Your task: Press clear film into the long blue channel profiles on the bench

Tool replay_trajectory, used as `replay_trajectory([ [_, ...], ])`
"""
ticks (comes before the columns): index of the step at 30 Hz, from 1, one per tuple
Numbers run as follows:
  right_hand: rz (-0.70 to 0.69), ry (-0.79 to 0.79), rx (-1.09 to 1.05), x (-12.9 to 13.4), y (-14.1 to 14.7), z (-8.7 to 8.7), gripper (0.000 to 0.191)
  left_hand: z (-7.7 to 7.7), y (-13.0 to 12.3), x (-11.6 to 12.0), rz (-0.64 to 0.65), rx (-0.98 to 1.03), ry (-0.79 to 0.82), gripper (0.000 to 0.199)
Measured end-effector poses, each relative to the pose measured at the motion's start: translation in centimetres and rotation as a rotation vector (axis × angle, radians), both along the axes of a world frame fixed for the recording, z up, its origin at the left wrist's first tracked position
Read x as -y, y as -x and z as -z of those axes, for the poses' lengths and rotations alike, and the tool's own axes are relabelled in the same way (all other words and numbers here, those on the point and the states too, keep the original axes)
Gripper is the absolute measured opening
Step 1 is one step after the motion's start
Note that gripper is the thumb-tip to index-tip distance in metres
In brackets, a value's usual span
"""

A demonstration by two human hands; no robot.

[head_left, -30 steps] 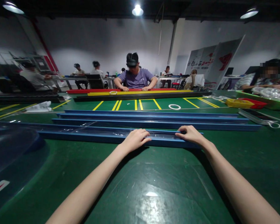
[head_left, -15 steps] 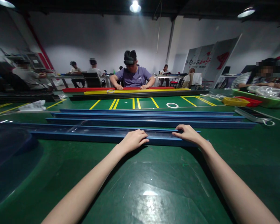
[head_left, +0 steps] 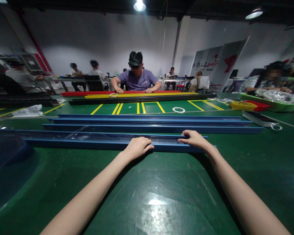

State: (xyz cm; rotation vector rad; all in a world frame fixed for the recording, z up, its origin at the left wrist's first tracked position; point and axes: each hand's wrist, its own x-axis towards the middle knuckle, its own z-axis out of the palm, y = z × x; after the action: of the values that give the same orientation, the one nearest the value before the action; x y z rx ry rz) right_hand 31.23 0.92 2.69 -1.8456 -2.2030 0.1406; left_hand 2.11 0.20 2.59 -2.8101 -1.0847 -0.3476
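Near blue rail [head_left: 88,143] just in front of back rails [head_left: 161,129]; my left hand [head_left: 138,147] and right hand [head_left: 194,138] curled shut on its lips; uneven pull could bump back rails

desk [head_left: 127,173] green, yellow stripes on far part. channels [head_left: 95,144] blue. rods beyond: red [head_left: 73,94], yellow [head_left: 161,95], black [head_left: 88,101]. ring [head_left: 178,110] white. bins yellow [head_left: 242,105], red [head_left: 262,105], green [head_left: 279,106]. shirt [head_left: 137,81] opposite purple. banner [head_left: 210,65] grey-white, red and dark marks. wall [head_left: 88,36] greyish white.
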Motion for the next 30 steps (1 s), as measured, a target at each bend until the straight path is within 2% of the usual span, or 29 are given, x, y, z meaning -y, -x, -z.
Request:
replay_trajectory([
  [7, 0.047, 0.052, 0.028, -0.5, 0.0, 0.1, 0.029, -0.2, -0.1, 0.1, -0.031, 0.002, 0.025, 0.031],
  [15, 0.036, 0.05, 0.04, -0.7, -0.2, 0.2, 0.026, 0.1, -0.1, -0.1, -0.05, 0.019, 0.025, 0.034],
  [23, -0.002, 0.019, 0.036, -0.5, -0.2, 0.3, 0.024, 1.9, -0.1, 0.2, -0.002, 0.088, -0.196, 0.035],
  [30, -0.038, -0.022, 0.001, 0.2, 0.2, -0.1, 0.025, 2.3, -0.1, 0.2, 0.012, 0.088, -0.287, 0.036],
])
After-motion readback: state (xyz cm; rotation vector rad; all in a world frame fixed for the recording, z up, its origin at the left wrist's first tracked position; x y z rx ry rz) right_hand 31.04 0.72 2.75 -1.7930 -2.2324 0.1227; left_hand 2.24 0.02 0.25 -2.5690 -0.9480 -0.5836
